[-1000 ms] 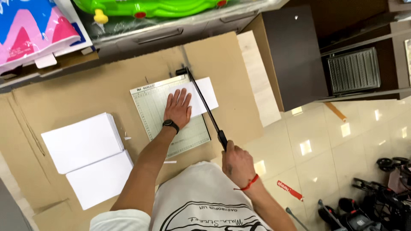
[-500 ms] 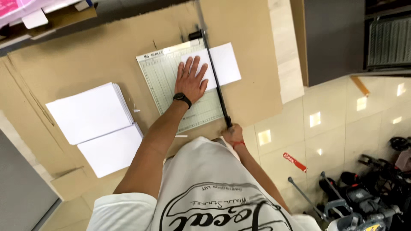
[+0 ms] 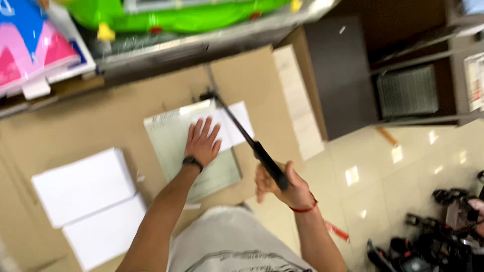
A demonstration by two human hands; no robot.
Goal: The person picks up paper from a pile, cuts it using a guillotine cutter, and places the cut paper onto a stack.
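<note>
Far left of the fingers, on the brown cardboard table top (image 3: 75, 126): two stacks of white paper (image 3: 85, 184), one beside the other. Further right, left hand (image 3: 202, 143) flat, fingers (image 3: 206, 128) spread apart, pressing a white sheet (image 3: 232, 126) down onto the pale green cutter board (image 3: 171, 136). Sheet under the palm, its far edge sticking out just past the fingertips, beneath the blade arm. Right of those fingers, long black cutter arm (image 3: 247, 138) raised at a slant. Right hand (image 3: 282, 186) closed around its black handle (image 3: 269, 166), fingers clamped tight. Beyond, glossy tiled floor (image 3: 403, 166).
</note>
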